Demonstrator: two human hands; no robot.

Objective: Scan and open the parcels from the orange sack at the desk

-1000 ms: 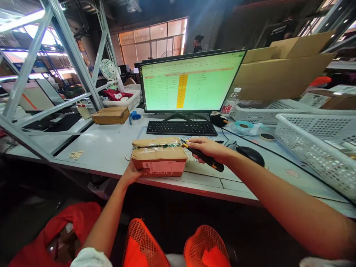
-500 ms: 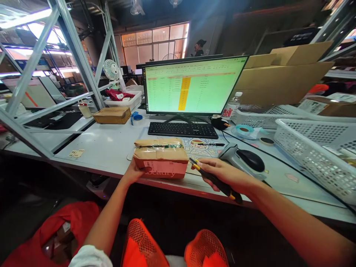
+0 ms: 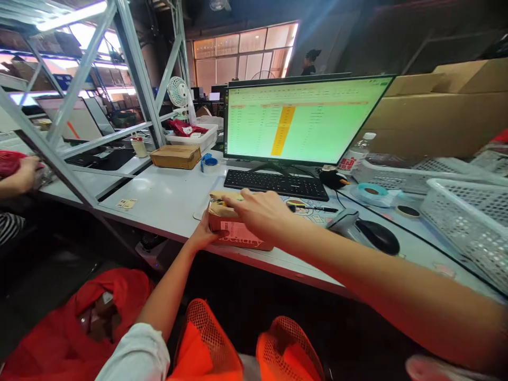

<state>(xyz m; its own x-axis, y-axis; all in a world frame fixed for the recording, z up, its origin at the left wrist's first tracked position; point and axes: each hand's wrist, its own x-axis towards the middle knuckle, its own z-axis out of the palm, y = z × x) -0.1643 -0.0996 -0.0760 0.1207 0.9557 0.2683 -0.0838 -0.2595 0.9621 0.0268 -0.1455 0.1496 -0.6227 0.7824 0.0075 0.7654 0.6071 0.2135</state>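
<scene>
The box (image 3: 236,234) lies on the bench (image 3: 166,203), at the near edge, right in front of the person; prob. it is put there b/c both arms reach it w/o stretching. The left hand (image 3: 205,232) is clamped on the left end of the box, thumb on the near face, I think so that the box does not slide or turn. The right hand (image 3: 264,211) is over the top of the box, fingers bent and pointing left; its palm is hidden, so I cannot tell if it is clamped on smth. or not.

The keyboard (image 3: 273,183) and monitor (image 3: 307,124) stand on the far side, prob. so the screen can be read over the box. The pen (image 3: 323,209) and the black mouse (image 3: 379,236) lie to the right, approx. where the right hand gets them easily. The red bag (image 3: 133,286) is low at near left, its mouth open w/ small packs inside, prob. for dropping things in quickly.
</scene>
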